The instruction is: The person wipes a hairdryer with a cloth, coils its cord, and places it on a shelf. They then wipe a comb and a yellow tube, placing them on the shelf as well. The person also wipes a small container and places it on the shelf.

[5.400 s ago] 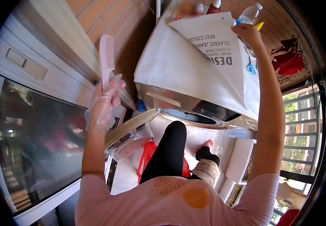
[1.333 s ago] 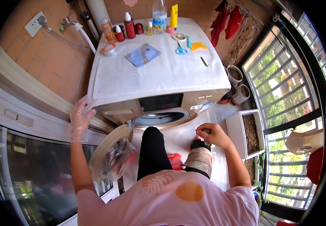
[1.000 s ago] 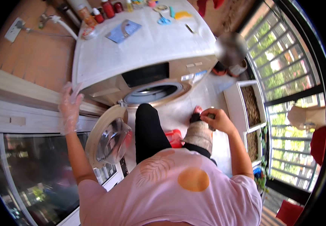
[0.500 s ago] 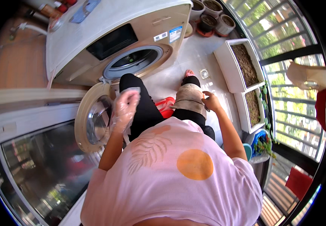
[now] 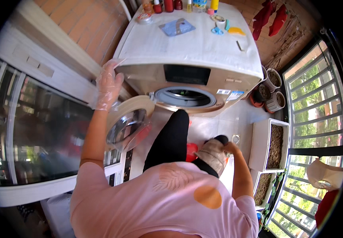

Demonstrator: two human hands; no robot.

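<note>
My left hand (image 5: 109,85), in a clear plastic glove, reaches the front left corner of the washing machine (image 5: 139,75). Its thumb stands apart from the fingers, and no object shows in it. Below it, the machine's round door (image 5: 128,123) hangs open, so the drum opening (image 5: 185,97) is exposed. A beige cloth (image 5: 212,155) with a dark line lies over my right leg. Bare and low on the right, my right hand (image 5: 231,148) has its fingers curled at the cloth's upper edge; the fingertips are partly hidden.
On the machine's white top lie a blue packet (image 5: 177,27), blue scissors (image 5: 217,30), a yellow comb-like piece (image 5: 236,30) and several bottles. White planters (image 5: 260,144) with soil line the right side by barred windows. A glass sliding door (image 5: 52,131) is at the left.
My left hand has risen from near my knee to the machine's corner. The view has shifted, bringing the machine's top into sight. My right hand remains by the beige cloth.
</note>
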